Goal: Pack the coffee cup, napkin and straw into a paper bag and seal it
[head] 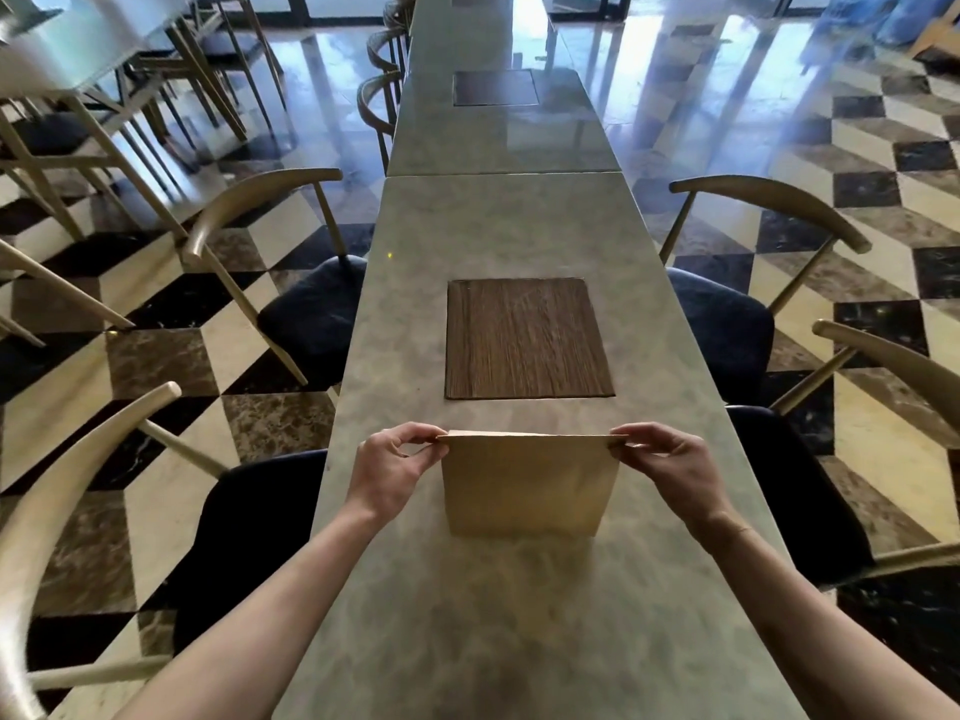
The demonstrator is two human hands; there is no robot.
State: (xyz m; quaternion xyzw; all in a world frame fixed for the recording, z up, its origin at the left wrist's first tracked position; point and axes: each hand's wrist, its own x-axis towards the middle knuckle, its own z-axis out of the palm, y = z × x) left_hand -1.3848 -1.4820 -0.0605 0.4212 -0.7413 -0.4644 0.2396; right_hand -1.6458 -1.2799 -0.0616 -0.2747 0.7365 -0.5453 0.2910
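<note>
A brown paper bag (527, 485) stands upright on the grey marble table (467, 615), its top pressed flat into a straight edge. My left hand (395, 467) pinches the bag's top left corner. At the top right corner my right hand (670, 472) pinches the same edge. The coffee cup, the napkin and the straw are out of sight; the bag's inside is hidden.
A dark wooden inset panel (527, 337) lies in the table just beyond the bag. Wooden chairs with dark cushions (311, 314) stand along both sides of the table, over a chequered marble floor. More tables continue ahead and to the far left.
</note>
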